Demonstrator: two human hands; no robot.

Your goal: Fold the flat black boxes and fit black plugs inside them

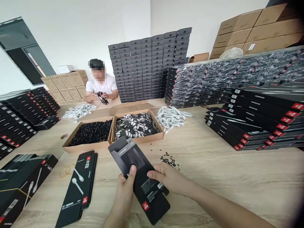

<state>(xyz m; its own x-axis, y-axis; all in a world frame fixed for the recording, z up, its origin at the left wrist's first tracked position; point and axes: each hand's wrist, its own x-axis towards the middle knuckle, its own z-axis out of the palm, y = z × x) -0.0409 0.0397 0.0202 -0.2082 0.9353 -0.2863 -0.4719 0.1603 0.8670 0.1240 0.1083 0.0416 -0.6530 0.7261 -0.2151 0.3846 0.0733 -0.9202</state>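
Both my hands grip a black cardboard box point(140, 180) that looks flattened or part folded, with a clear window near its far end and a red label near its close end. My left hand point(127, 188) pinches its left edge, thumb on top. On the opposite edge, my right hand point(167, 178) is closed with its thumb over the printed panel. A small pile of flat black cable boxes point(78, 185) lies to the left on the table. Small black pieces point(169, 160) are scattered just beyond my right hand.
Past my hands stand a carton of small black parts point(91, 132) and a carton of black-and-white pieces point(137, 125). White cables point(172, 117) lie beside them. Stacked black boxes point(256, 117) rise at right, banded flat boxes point(19, 190) at left. A co-worker point(101, 84) sits opposite, holding a box.
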